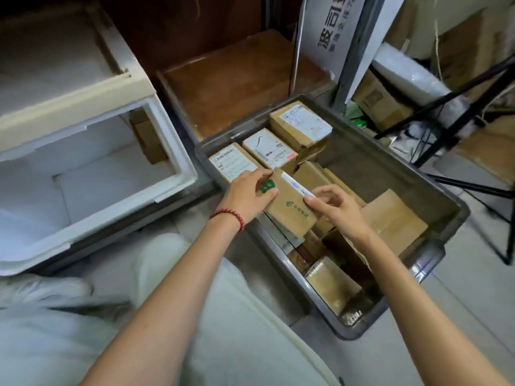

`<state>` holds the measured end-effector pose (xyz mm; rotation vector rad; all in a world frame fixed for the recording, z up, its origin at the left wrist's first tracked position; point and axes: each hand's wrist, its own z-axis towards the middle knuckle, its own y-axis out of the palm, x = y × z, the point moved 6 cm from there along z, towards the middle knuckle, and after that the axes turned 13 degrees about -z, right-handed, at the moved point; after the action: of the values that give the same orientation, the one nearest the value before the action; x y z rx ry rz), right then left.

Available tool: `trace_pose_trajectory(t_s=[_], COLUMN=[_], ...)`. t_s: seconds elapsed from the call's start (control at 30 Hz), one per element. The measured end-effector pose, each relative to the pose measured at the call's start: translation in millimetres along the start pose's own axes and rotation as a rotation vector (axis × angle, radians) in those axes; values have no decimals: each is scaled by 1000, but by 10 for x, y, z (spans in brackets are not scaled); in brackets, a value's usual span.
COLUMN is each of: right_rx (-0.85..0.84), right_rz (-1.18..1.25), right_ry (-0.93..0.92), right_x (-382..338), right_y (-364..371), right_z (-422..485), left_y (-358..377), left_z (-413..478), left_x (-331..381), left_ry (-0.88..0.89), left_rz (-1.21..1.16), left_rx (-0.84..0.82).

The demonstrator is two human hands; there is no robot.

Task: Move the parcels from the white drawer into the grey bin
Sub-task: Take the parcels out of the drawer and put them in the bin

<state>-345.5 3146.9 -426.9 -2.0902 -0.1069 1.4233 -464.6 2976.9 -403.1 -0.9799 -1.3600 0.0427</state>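
The white drawer point(184, 174) is seen pulled open to the left of the grey bin point(376, 165), and one brown box point(147, 137) is left standing against the drawer's back corner, on the side nearest the bin. A dark wooden crate point(231, 87) is set just behind the bin. Inside the bin, three labelled parcels point(269, 149) are lined up along its far left wall, a plain parcel point(393, 218) is laid against its right wall, and more cartons are packed at its near end (their details cannot be made out). A cardboard parcel with a green logo point(289, 207) is held tilted above the bin's left half, over the parcels already there. Its left end is gripped by the left hand point(245, 196), thumb on the front face and fingers curled behind, while its right edge is pinched by the right hand point(337, 207). A red bead bracelet point(231, 215) is worn on the left wrist, just outside the bin's left rim.
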Motion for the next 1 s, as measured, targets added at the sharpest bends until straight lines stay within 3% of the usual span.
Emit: trace_pose_trajectory(t_s=[0.1,0.23,0.53,1.0], right_rx=[36,88,164,-25], right_rz=[-183,-265,-241,-499], right_ry=[51,132,243,157], right_x=[229,312,274,159], right_y=[88,274,657,750], right_z=[55,100,170,185], left_y=[30,-150,-200,-475], left_z=[-65,-41,-61,-277], left_x=[-51,5,-135,-300], left_ry=[52,117,18,-76], left_rz=[313,453,446,441], left_rx=[111,288,281,350])
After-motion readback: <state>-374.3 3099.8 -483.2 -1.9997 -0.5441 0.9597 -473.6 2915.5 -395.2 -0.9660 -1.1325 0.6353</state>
